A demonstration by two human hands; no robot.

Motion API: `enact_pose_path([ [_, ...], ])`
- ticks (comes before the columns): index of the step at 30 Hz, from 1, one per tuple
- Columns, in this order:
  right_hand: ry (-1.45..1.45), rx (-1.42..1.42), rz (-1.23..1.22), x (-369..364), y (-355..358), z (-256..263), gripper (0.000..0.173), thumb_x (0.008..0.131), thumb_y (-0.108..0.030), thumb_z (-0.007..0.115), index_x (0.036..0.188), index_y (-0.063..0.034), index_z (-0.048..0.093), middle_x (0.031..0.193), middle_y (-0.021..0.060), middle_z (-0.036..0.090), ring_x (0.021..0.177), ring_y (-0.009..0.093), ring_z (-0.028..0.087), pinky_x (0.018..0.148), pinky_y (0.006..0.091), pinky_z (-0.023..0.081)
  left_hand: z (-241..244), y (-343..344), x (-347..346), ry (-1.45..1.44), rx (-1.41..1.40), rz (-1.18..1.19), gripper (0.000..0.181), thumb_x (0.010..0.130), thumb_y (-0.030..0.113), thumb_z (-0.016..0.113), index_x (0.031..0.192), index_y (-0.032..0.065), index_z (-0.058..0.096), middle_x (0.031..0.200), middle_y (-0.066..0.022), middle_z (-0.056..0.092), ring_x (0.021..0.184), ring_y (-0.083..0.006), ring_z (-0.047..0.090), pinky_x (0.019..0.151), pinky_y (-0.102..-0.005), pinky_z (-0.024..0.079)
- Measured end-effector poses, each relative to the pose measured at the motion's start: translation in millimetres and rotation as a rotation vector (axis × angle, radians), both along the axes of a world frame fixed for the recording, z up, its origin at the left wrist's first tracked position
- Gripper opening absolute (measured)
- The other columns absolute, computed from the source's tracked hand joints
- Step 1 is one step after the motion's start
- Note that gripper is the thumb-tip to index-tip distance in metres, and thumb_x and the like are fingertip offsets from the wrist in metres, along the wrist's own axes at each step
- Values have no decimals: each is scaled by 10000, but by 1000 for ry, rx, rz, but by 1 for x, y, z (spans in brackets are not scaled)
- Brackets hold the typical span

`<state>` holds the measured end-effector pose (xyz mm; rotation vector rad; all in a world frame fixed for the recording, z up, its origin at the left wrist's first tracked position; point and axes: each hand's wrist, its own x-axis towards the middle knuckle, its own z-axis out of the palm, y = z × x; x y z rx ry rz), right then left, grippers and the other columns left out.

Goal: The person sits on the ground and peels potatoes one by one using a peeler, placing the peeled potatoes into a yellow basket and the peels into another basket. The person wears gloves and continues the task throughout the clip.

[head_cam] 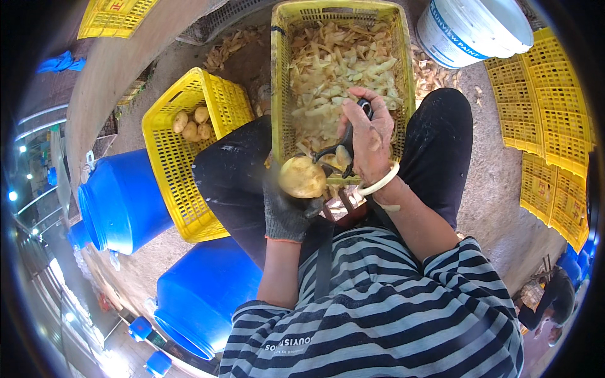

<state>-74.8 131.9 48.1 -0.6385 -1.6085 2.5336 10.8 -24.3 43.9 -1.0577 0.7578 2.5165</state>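
Observation:
My left hand (289, 210), in a dark knitted glove with an orange cuff, holds a large potato (303, 177) whose upper side looks peeled. My bare right hand (371, 137), with a pale bangle at the wrist, is closed on the black handle of a peeler (347, 137). The peeler's head is at the potato's upper right side. A small piece of peel sticks to the peeler. Both hands are over the near end of a yellow plastic crate (279, 94) between my knees. Potato peelings (340, 71) fill much of it.
Several potatoes (191, 131) lie in a tilted yellow crate (177, 198) at left. Blue plastic drums (127, 198) stand beyond and below it. A white paint bucket (453, 35) is at upper right, near stacked yellow crates (543, 99). Another person (550, 297) bends at far lower right.

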Motion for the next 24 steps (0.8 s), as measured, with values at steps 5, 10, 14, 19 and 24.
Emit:
enact_pose_path([
  [5,49,-65,-39,1,2,12,259,883,-111,607,1095,9,520,688,36,551,536,96,530,505,237,450,-4,4,3,155,-131,-127,570,912,522,474,1236,56,537,1122,-132,637,995,-265,626,798,-422,542],
  [10,30,-156,3,16,-10,38,255,883,-122,611,1092,-3,526,682,32,548,532,92,519,517,231,448,11,18,-11,-3,146,28,617,897,550,485,1232,33,526,1069,-140,643,824,-246,656,561,-325,551],
  [14,20,-151,16,11,-13,5,265,878,-133,614,1082,10,523,684,31,552,533,93,523,513,229,445,27,43,-21,-128,-13,137,630,883,564,490,1219,32,519,968,-121,649,558,-184,574,404,-255,458],
  [19,-102,-224,37,3,-17,-20,285,865,-148,619,1073,20,518,686,38,559,548,97,529,516,232,450,14,38,-16,-103,35,74,608,875,573,480,1181,50,530,823,-95,620,378,-120,403,327,-260,343],
  [24,-200,25,49,-8,-16,-63,254,854,-111,609,1055,22,529,697,52,574,550,124,541,507,258,455,-3,17,2,82,201,-57,638,875,587,453,1117,6,553,740,-107,598,356,-124,363,321,-268,322],
])
